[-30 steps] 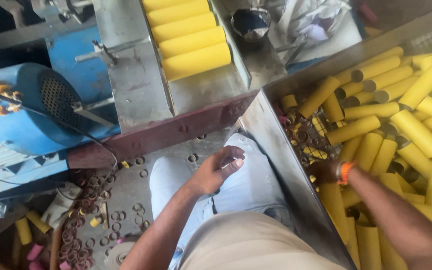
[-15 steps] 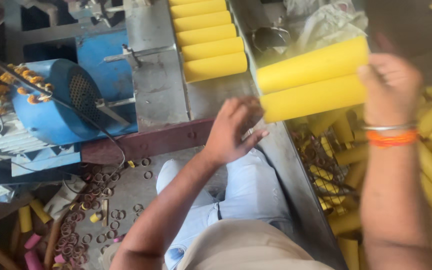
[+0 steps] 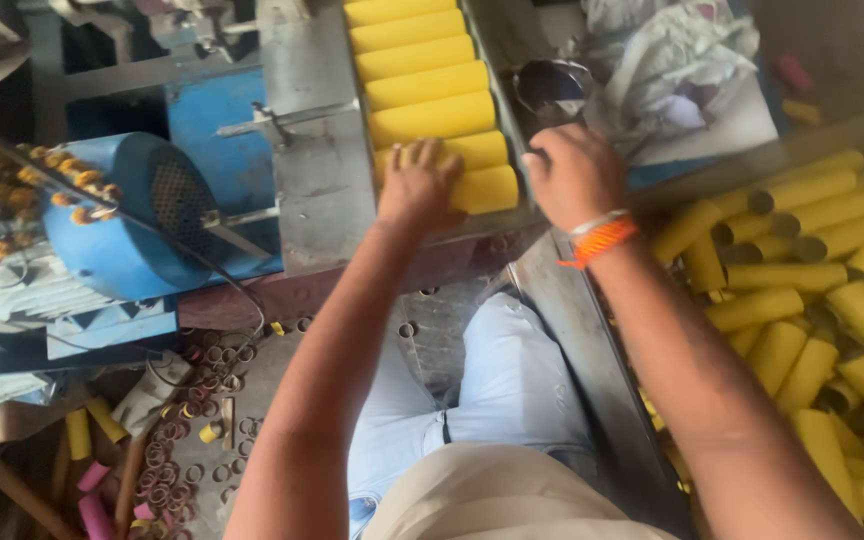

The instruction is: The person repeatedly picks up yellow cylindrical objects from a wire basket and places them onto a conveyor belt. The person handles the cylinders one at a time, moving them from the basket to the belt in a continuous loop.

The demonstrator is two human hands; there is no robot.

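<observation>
A row of yellow cardboard tubes (image 3: pixel 422 75) lies side by side in a grey metal tray (image 3: pixel 317 180) on the machine in front of me. My left hand (image 3: pixel 420 188) presses down, fingers together, on the two nearest tubes (image 3: pixel 487 188) at the row's near end. My right hand (image 3: pixel 574 175), with an orange band on its wrist, is curled against the right ends of those same tubes at the tray's right rim. Both forearms reach forward over my lap.
A blue motor (image 3: pixel 122 215) with a grille sits left of the tray. To the right, a metal bin (image 3: pixel 572 330) holds a heap of loose yellow tubes (image 3: pixel 812 290). Behind are a metal bowl (image 3: pixel 552 85) and crumpled cloth (image 3: pixel 672 70). Metal rings (image 3: pixel 182 440) and pink tubes (image 3: pixel 92 490) litter the floor.
My right hand lifted two yellow tubes out of the bin and carried them left to the tray. My left hand rose from my lap onto them at the row's near end.
</observation>
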